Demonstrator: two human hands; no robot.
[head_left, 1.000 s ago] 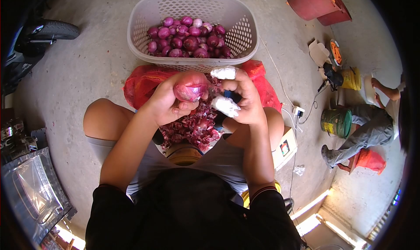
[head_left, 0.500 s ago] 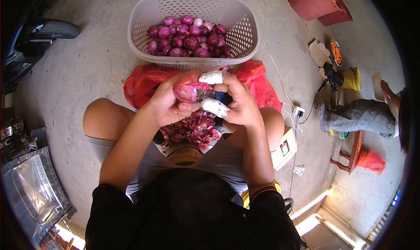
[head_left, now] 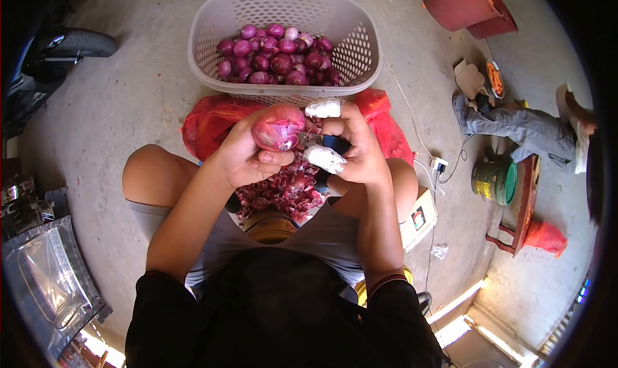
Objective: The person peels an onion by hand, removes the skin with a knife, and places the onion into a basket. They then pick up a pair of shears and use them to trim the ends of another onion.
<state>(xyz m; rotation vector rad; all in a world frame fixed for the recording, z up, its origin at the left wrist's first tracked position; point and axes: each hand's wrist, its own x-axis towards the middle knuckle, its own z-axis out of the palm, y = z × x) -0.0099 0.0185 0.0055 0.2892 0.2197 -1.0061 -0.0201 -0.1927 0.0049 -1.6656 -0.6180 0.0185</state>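
A red onion [head_left: 277, 127] with partly loosened skin sits in my left hand [head_left: 246, 150], the fingers curled round it. My right hand [head_left: 360, 150] is closed on a small knife [head_left: 313, 139], its blade pointing at the onion's right side and its dark handle partly hidden by the fingers. White wrapping covers the thumb and a finger of that hand. Below both hands, between my knees, lies a heap of onion skins [head_left: 283, 191]. Just ahead, a grey plastic basket [head_left: 212, 78] holds many purple onions [head_left: 281, 63].
Red mesh sacks [head_left: 209, 120] lie under and beside the basket. To the right are a power socket [head_left: 439, 164] with cables, a white box [head_left: 420, 220], a green-rimmed bucket [head_left: 488, 180] and a wooden bench [head_left: 526, 207]. Another person's leg [head_left: 521, 127] shows there. A motorbike tyre [head_left: 84, 42] stands left.
The knife and my right hand have drawn slightly right, away from the onion, which is turned to show more of its side. The other person's leg has moved further up, uncovering the bucket.
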